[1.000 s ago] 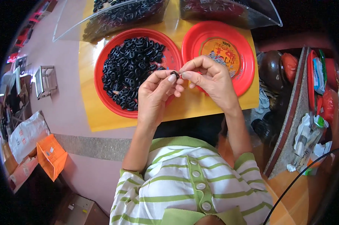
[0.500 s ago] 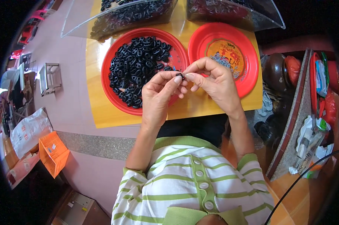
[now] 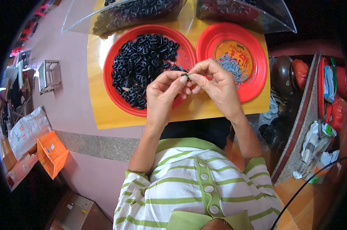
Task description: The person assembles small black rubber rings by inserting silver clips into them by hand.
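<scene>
My left hand (image 3: 162, 94) pinches a small black cord lock (image 3: 184, 75) between thumb and forefinger, over the table's near half. The fingertips of my right hand (image 3: 215, 87) meet it from the other side, also in a pinch; whether they hold a tiny separate part is too small to tell. Behind my left hand lies a red plate (image 3: 109, 82) heaped with black two-holed cord locks (image 3: 141, 61). Beyond my right hand, a second red plate (image 3: 258, 82) carries a pile of small grey springs (image 3: 231, 68).
Two clear plastic bins (image 3: 143, 17) of black pieces stand along the far side of the yellow table (image 3: 98, 111). At left are a metal stool (image 3: 49, 76) and an orange bag (image 3: 52, 153). A dark jar (image 3: 281, 74) and a stone ledge (image 3: 296, 130) lie to the right.
Both hands stay together at the cord lock, with only slight finger movement. The plates and bins appear slightly shifted as the view moves a little.
</scene>
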Motion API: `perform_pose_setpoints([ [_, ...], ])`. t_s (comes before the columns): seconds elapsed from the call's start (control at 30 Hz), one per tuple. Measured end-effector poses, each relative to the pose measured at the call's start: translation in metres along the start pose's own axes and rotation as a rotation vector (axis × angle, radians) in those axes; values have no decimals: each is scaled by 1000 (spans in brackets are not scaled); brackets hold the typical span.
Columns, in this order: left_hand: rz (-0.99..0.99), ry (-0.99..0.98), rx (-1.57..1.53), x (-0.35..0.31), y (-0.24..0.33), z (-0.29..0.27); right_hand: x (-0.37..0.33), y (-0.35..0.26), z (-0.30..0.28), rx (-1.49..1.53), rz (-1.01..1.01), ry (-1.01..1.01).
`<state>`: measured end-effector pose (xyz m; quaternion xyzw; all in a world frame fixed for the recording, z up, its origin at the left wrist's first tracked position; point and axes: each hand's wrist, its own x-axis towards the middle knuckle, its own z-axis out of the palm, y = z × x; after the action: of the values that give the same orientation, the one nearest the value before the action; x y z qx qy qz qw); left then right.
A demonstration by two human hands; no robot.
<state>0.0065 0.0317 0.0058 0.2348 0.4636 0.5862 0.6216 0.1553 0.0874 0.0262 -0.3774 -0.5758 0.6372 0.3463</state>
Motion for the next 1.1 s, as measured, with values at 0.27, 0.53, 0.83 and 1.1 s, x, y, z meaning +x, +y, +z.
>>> perform_pose_setpoints([
  [0.27,52,16,-36,2,9,0,3,-16,3,-145,-69,11],
  [0.53,167,40,116,-4,8,0,10,-15,2,-492,-345,20],
  [0.83,194,71,166,-4,0,-4,6,-11,9,-313,-14,-33],
  [1.1,166,103,155,-16,0,-19,18,-2,-1,-6,154,-184],
])
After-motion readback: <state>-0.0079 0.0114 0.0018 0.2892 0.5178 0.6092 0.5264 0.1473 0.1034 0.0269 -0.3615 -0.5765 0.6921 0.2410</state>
